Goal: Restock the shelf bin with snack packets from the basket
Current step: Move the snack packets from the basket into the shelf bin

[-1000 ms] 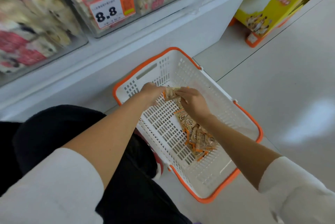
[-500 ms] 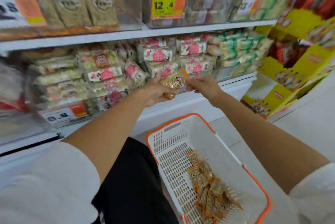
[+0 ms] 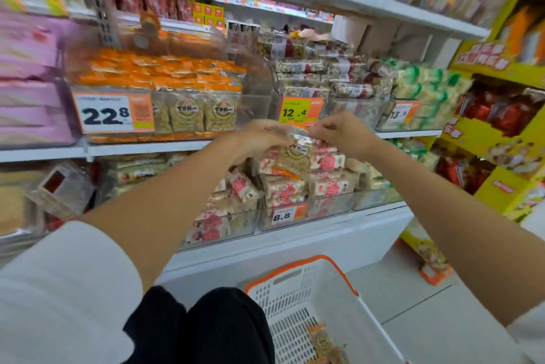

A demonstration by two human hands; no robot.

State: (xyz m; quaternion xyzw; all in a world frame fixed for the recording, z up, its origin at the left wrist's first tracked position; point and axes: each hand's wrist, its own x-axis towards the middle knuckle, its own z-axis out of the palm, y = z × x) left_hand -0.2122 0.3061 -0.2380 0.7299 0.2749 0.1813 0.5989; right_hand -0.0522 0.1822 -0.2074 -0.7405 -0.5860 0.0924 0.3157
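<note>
Mid-transfer: pinching snack packet [image 3: 298, 154] between left grip [image 3: 256, 142] and right grip [image 3: 343, 130], both closed on it. Next, likely: raise up-left of grip into shelf bin [image 3: 254, 105], release.

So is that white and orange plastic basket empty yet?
Not empty: the orange-rimmed white basket holds a few orange-trimmed snack packets.

Snack pkt [image 3: 298, 154]: clear wrap, round label, orange edge; held aloft, approx. upright, in front of shelves.
Shelf bin [image 3: 255, 107]: clear, same pkts stacked inside.
Basket [image 3: 333, 290]: white, orange rim, on floor; spare pkts [image 3: 323, 341] at bottom.
</note>
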